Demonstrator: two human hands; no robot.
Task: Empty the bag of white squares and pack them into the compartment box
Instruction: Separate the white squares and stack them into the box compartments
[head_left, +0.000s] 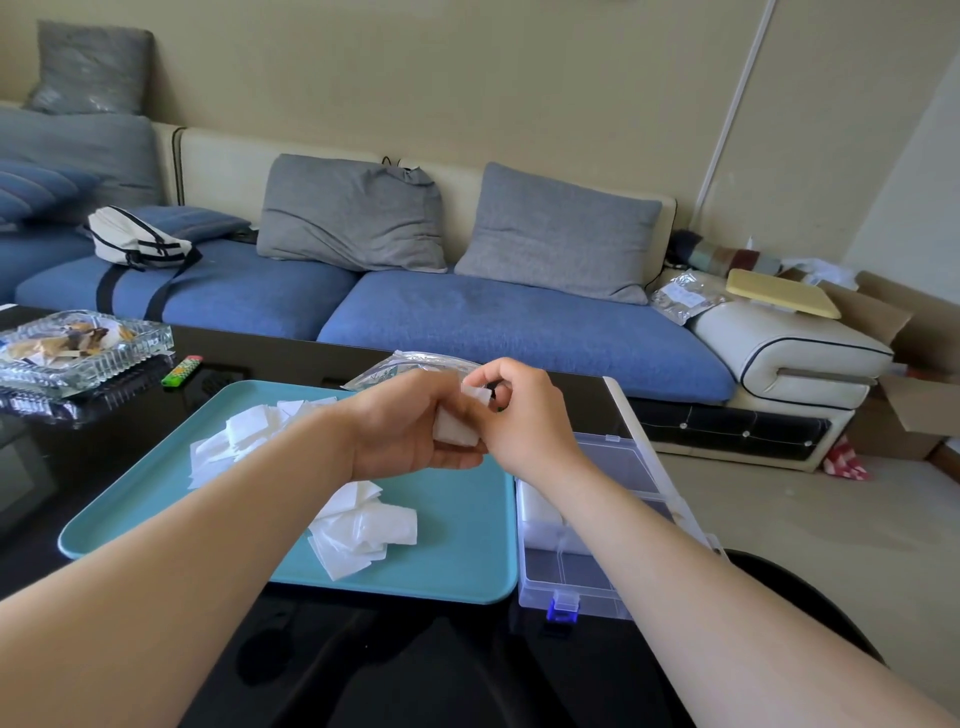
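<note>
Above the teal tray (457, 551), my left hand (402, 423) grips a small stack of white squares (457, 428). My right hand (519, 410) pinches the top of that same stack. Loose white squares lie on the tray in two heaps, one at the back left (239, 441) and one near the front (363, 525). The clear plastic bag (410, 364) lies behind my hands on the table. The clear compartment box (576, 566) stands open at the tray's right edge, with white squares in its middle compartment (540, 512).
A glass ashtray (83, 348) and a green lighter (182, 371) sit on the black table (415, 665) at the left. The box's lid (654, 452) stands raised along its right side. A blue sofa (467, 312) with grey cushions runs behind the table.
</note>
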